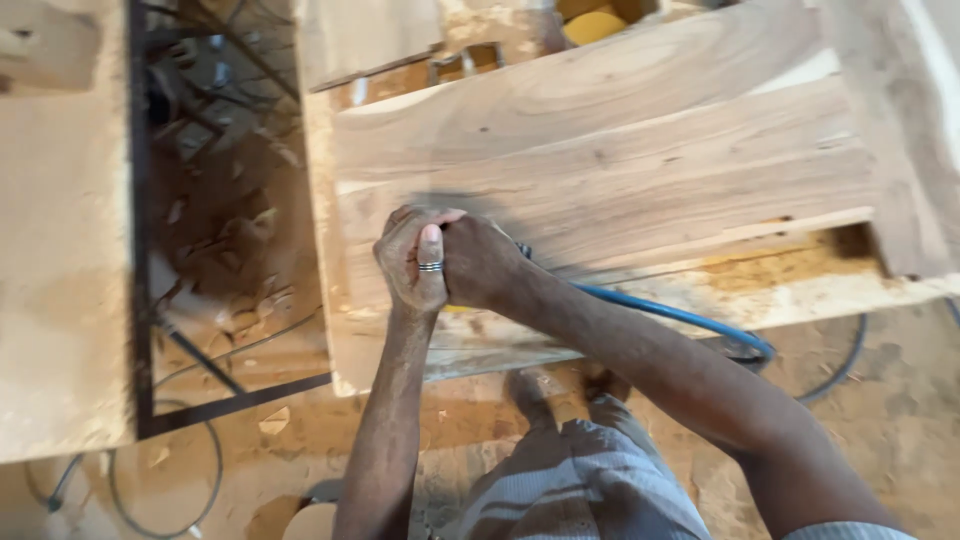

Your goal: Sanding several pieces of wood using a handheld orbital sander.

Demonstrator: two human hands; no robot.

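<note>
Both my hands are clasped together over a small hand-held tool pressed against the near edge of a wide wooden slab. My left hand, with a ring on one finger, wraps over the tool from the left. My right hand grips it from the right, touching the left hand. The tool is almost wholly hidden; only a dark blur shows above the fingers and a sliver of yellow below them. A blue hose runs from the tool under my right forearm.
A black metal frame with wood scraps beneath stands to the left, beside a pale board. Thin cables loop over the sawdust-covered floor. A rough plank leans at the right. A yellow object shows at the top.
</note>
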